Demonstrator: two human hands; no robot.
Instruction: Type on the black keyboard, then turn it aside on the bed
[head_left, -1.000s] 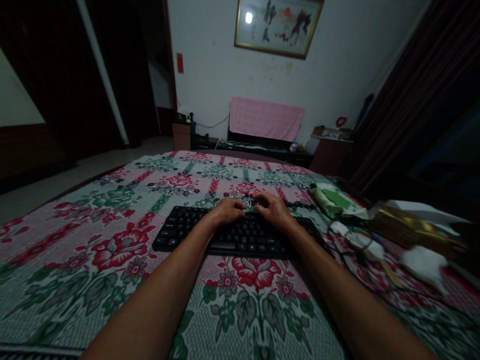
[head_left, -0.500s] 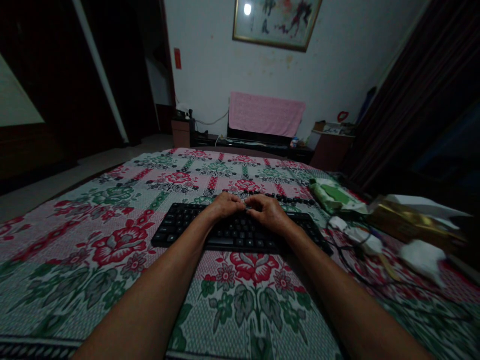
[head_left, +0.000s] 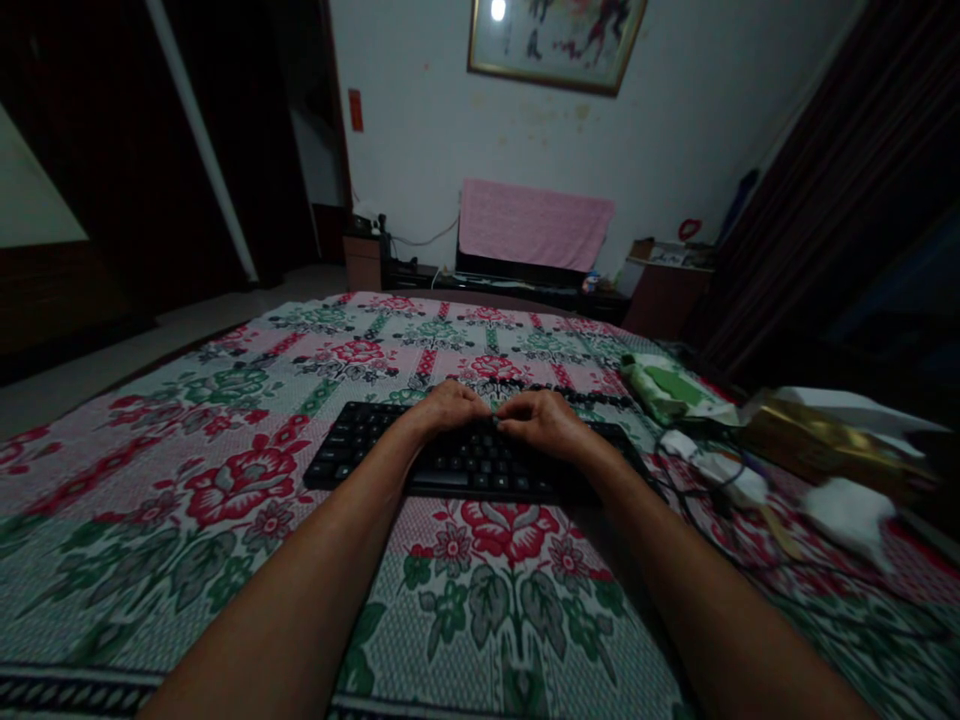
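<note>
A black keyboard (head_left: 450,482) lies on the flowered bedspread (head_left: 510,590) in front of me. Over its upper middle, my left hand (head_left: 452,406) is closed, thumb and fingers pressed together. My right hand (head_left: 546,424) faces it in a pinch, and the fingertips of both hands almost meet. Whatever sits between them is too small and dark to name. Behind the keyboard runs a row of small black pieces (head_left: 592,397), which look like loose keycaps, partly hidden by my hands.
To the right lie a green and white soft pack (head_left: 671,388), a gold box (head_left: 810,435), crumpled white paper or plastic (head_left: 851,515) and black cables (head_left: 694,510). Beyond the bed, a pink towel (head_left: 532,225) hangs over a dark screen-like panel.
Both hands stay at the upper middle of the keyboard. My right hand has tilted slightly and its fingers have drawn closer together. The view has shifted a little.
</note>
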